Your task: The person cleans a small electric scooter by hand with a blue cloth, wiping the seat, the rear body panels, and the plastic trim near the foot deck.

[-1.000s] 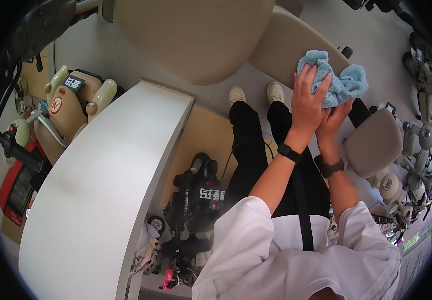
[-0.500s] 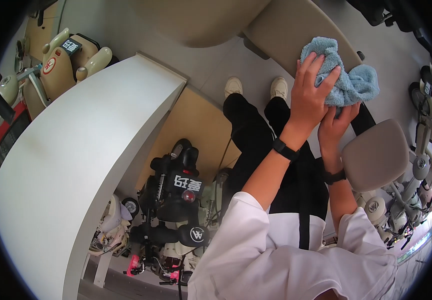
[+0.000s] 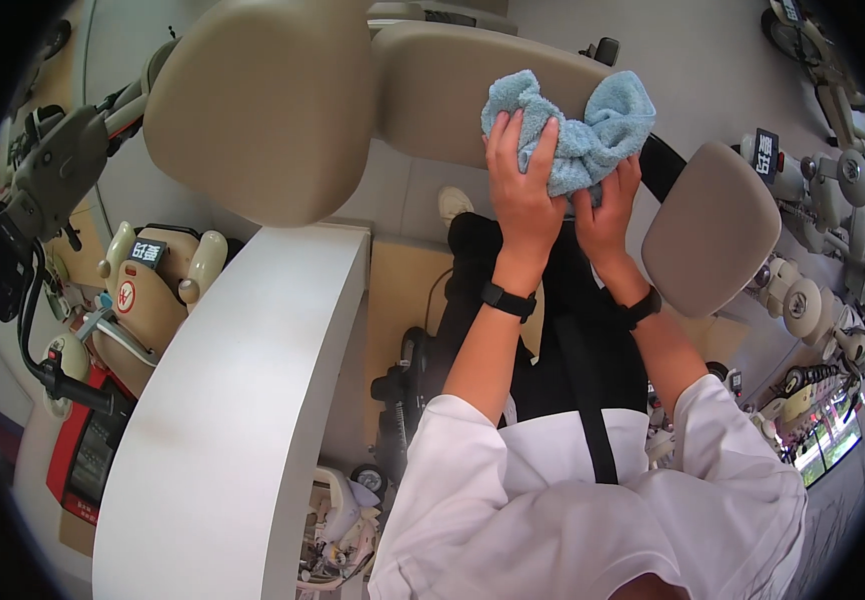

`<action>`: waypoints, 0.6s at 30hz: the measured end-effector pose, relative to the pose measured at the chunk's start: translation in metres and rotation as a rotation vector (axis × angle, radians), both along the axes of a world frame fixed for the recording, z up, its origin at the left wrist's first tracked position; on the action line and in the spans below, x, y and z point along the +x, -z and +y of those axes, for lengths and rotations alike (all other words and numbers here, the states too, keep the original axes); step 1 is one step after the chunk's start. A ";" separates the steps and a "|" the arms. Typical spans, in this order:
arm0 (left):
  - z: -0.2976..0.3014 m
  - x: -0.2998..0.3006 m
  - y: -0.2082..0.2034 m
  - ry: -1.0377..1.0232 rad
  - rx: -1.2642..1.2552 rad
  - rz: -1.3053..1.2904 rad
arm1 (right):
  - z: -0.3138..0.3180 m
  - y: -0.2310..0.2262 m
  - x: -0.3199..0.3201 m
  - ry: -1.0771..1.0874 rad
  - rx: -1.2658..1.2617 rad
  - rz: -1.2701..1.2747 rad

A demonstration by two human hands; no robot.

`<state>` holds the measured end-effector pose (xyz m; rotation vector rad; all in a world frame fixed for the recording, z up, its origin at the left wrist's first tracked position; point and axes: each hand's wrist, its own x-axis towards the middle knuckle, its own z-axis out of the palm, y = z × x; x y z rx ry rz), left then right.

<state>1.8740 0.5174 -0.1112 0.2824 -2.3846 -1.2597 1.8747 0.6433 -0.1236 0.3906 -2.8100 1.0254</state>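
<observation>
A: We done?
B: Not yet, we'd say, but can't tell what's finished. Blue cloth (image 3: 575, 152)'s bunched at the tan seat (image 3: 433, 90)'s right end, our left hand (image 3: 528, 200) and right hand (image 3: 606, 215) half-curled, gripping it.

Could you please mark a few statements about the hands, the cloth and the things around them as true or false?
1. The left hand touches a light-blue cloth. True.
2. The right hand rests on the white counter. False: it is at the cloth.
3. Each wrist wears a dark band. True.
4. The cloth is spread out flat. False: it is bunched up.
5. The white counter is to the person's left. True.
6. The long seat beside the cloth is bright red. False: it is tan.
</observation>
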 end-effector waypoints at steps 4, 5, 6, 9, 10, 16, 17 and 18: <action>-0.007 0.000 -0.005 0.069 -0.032 -0.027 | -0.007 -0.001 0.003 0.055 0.020 0.001; -0.008 -0.001 -0.006 0.087 -0.043 -0.036 | -0.008 -0.004 0.002 0.054 0.025 0.011; -0.010 -0.002 -0.006 0.112 -0.070 -0.028 | -0.012 -0.006 0.003 0.085 0.038 0.015; -0.020 0.000 -0.004 0.187 -0.119 -0.075 | -0.024 -0.011 0.009 0.135 0.037 -0.049; -0.023 0.001 -0.004 0.241 -0.103 -0.073 | -0.028 -0.011 0.014 0.150 0.026 -0.073; -0.041 0.002 -0.009 0.369 -0.165 -0.171 | -0.051 -0.018 0.027 0.266 -0.062 -0.148; -0.044 0.000 -0.011 0.363 -0.185 -0.178 | -0.055 -0.019 0.026 0.282 -0.083 -0.151; -0.047 0.001 -0.013 0.359 -0.197 -0.196 | -0.057 -0.023 0.025 0.304 -0.079 -0.112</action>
